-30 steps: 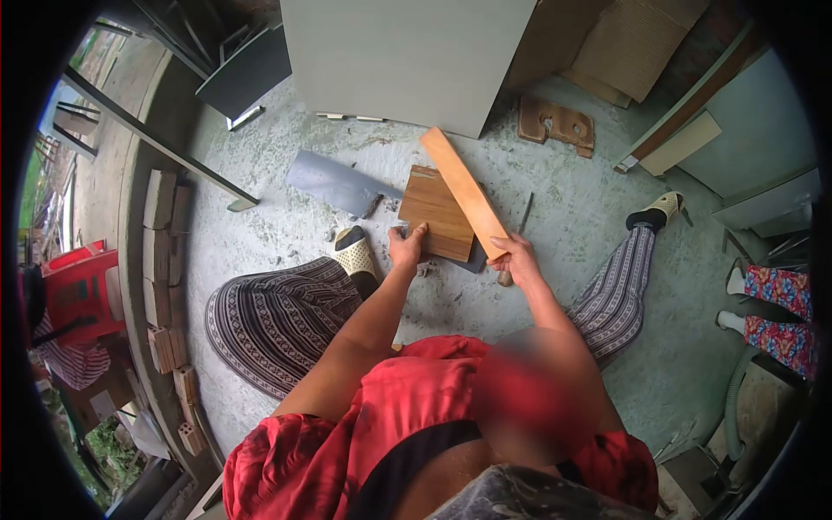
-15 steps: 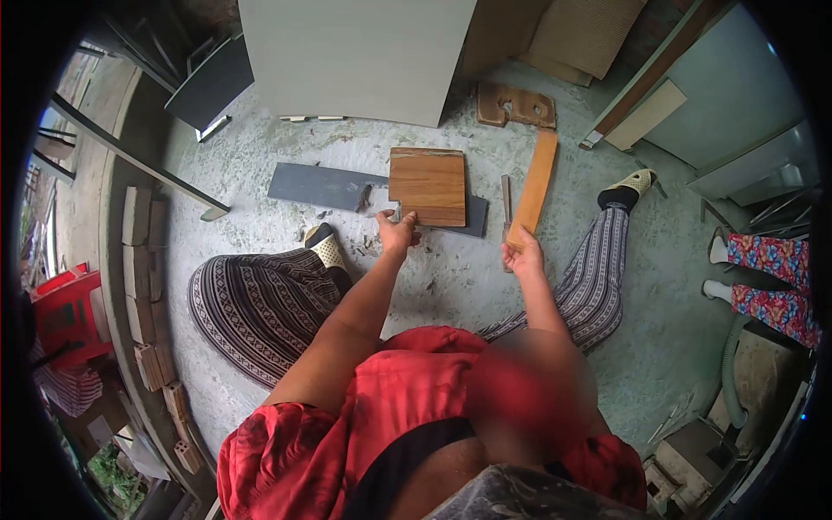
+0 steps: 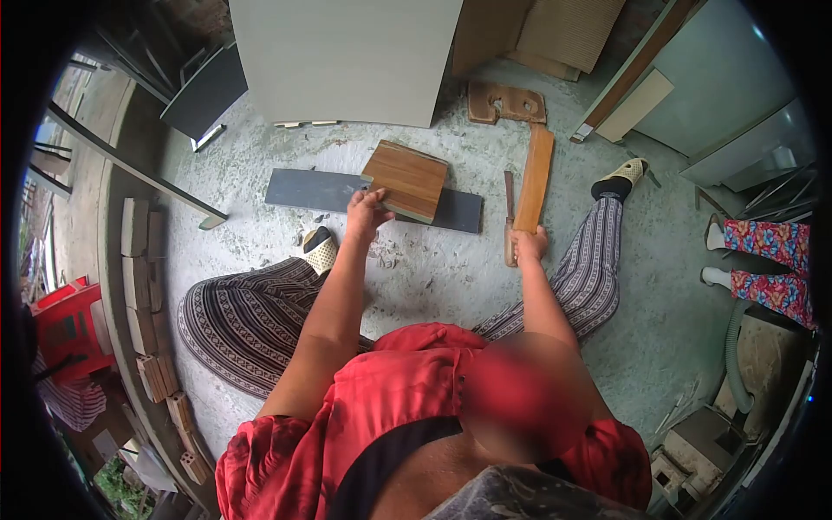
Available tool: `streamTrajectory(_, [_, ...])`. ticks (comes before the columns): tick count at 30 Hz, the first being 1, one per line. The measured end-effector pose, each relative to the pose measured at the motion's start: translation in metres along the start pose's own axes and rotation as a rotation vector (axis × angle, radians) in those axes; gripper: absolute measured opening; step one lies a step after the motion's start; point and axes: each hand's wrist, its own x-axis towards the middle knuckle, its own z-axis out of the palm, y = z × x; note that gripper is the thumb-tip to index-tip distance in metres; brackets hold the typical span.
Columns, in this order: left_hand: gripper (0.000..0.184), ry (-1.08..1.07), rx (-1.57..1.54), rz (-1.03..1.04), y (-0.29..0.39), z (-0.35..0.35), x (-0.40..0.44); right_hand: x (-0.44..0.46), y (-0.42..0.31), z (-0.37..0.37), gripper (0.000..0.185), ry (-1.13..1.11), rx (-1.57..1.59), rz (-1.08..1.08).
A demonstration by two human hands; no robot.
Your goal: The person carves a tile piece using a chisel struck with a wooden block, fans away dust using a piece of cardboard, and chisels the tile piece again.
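Head view: your right hand (image 3: 529, 245) has its grip closed on the near end of a long orange-brown wooden strip (image 3: 535, 178), which points away from you across the floor (image 3: 451, 282). Its far end comes up to a brown piece with cut-outs (image 3: 485, 102); you cannot tell from here whether the two touch. Just left of the strip lies a chisel-like tool (image 3: 510, 247), its handle beside your fingers and its thin blade pointing away from you.

Your left hand (image 3: 368, 217) is at the near left corner of a square wooden board (image 3: 406, 180), fingers partly curled and overlapping the edge. You cannot tell whether that grip is pinching the board or only resting against it. The board sits turned at an angle, over grey boarding (image 3: 459, 211) that shows on both sides of it; whether that is one length or two is hidden underneath.

You have your legs spread to either side, with a pale slipper (image 3: 321, 251) near the grey boarding and the other foot out to the right. Beyond the work stands a large pale panel (image 3: 342, 61). Another person's flowered trouser legs (image 3: 767, 238) show at the far right, and a red chair (image 3: 74, 325) at the far left.
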Motion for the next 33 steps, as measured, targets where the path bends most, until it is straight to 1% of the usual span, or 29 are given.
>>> streamTrajectory(1, [0.027, 0.006, 0.002, 0.025, 0.008, -0.005, -0.001, 0.004, 0.000, -0.003, 0.076, -0.078, 0.091, 0.054])
streamTrajectory(2, [0.027, 0.057, -0.070, 0.044, 0.014, -0.009, -0.002, 0.010, 0.001, -0.006, 0.074, -0.152, 0.178, 0.115])
streamTrajectory(3, [0.028, 0.077, -0.120, 0.040, 0.019, -0.017, 0.000, 0.012, 0.002, -0.008, 0.072, 0.059, 0.135, -0.052])
streamTrajectory(5, [0.029, 0.050, -0.159, 0.102, 0.025, -0.030, 0.006, 0.018, 0.005, -0.016, 0.070, 0.267, 0.086, -0.209])
streamTrajectory(7, [0.027, 0.076, -0.129, 0.118, 0.038, -0.021, 0.001, 0.027, 0.002, -0.029, 0.075, 0.456, -0.010, -0.117])
streamTrajectory(9, [0.025, 0.108, -0.108, 0.143, 0.043, -0.013, -0.003, 0.013, -0.011, -0.022, 0.079, 0.422, 0.024, 0.031])
streamTrajectory(11, [0.021, 0.085, -0.161, 0.125, 0.037, -0.011, -0.002, 0.000, -0.018, -0.013, 0.083, 0.277, -0.375, -0.102])
streamTrajectory(12, [0.022, 0.067, -0.204, 0.093, 0.032, -0.012, -0.002, -0.013, -0.025, -0.006, 0.082, 0.218, -0.541, -0.153])
streamTrajectory(13, [0.022, 0.070, -0.206, 0.096, 0.026, -0.017, -0.001, -0.024, -0.031, -0.002, 0.082, 0.214, -0.541, -0.158])
streamTrajectory(14, [0.023, -0.017, -0.231, 0.069, 0.019, -0.021, 0.000, -0.034, -0.037, -0.001, 0.082, 0.071, -0.614, -0.084])
streamTrajectory(15, [0.023, -0.105, -0.256, 0.039, 0.014, -0.022, -0.001, -0.031, -0.033, 0.001, 0.082, 0.001, -0.650, -0.044])
streamTrajectory(16, [0.023, -0.145, -0.243, -0.007, 0.009, -0.022, -0.006, -0.027, -0.028, 0.002, 0.082, -0.071, -0.687, -0.007])
streamTrajectory(17, [0.023, -0.142, -0.243, -0.009, 0.001, -0.023, -0.012, -0.012, -0.011, 0.007, 0.078, -0.176, -0.682, 0.023])
streamTrajectory(18, [0.022, -0.166, -0.230, -0.089, -0.008, -0.026, -0.019, -0.003, 0.000, 0.010, 0.075, -0.283, -0.674, 0.053])
streamTrajectory(19, [0.022, -0.190, -0.216, -0.167, -0.018, -0.032, -0.023, -0.007, -0.003, 0.011, 0.075, -0.287, -0.675, 0.054])
streamTrajectory(21, [0.024, -0.222, -0.098, -0.306, -0.038, -0.043, -0.027, -0.013, -0.009, 0.012, 0.068, -0.291, -0.727, -0.034])
streamTrajectory(22, [0.022, -0.154, 0.102, -0.373, -0.048, -0.043, -0.026, -0.011, -0.005, 0.014, 0.068, -0.294, -0.727, -0.034])
streamTrajectory(23, [0.022, -0.151, 0.103, -0.373, -0.054, -0.043, -0.024, -0.010, -0.002, 0.017, 0.066, -0.273, -0.752, -0.065])
streamTrajectory(25, [0.020, -0.080, 0.251, -0.474, -0.059, -0.038, -0.026, -0.010, 0.001, 0.019, 0.065, -0.253, -0.778, -0.093])
streamTrajectory(26, [0.039, -0.083, 0.308, -0.424, -0.060, -0.036, -0.025, -0.011, 0.002, 0.020, 0.064, -0.236, -0.790, -0.108])
streamTrajectory(27, [0.039, -0.084, 0.308, -0.425, -0.055, -0.030, -0.027, -0.012, 0.001, 0.020, 0.063, -0.218, -0.803, -0.124])
streamTrajectory(28, [0.045, -0.067, 0.450, -0.399, -0.047, -0.021, -0.030, -0.013, 0.001, 0.021, 0.063, -0.217, -0.804, -0.125])
streamTrajectory(29, [0.051, -0.051, 0.592, -0.370, -0.038, -0.012, -0.034, -0.014, -0.001, 0.022, 0.059, -0.204, -0.778, -0.109])
streamTrajectory(30, [0.051, -0.053, 0.590, -0.367, -0.032, -0.007, -0.038, -0.013, 0.000, 0.023, 0.055, -0.191, -0.750, -0.092])
streamTrajectory(31, [0.057, -0.039, 0.729, -0.394, -0.027, -0.003, -0.041, -0.011, 0.001, 0.023, 0.055, -0.187, -0.750, -0.095])
streamTrajectory(32, [0.065, -0.025, 0.867, -0.420, -0.023, 0.001, -0.044, -0.010, 0.002, 0.025, 0.048, -0.273, -0.568, -0.093])
streamTrajectory(33, [0.065, -0.030, 0.866, -0.416, -0.018, 0.002, -0.042, -0.008, 0.002, 0.024, 0.042, -0.355, -0.384, -0.089])
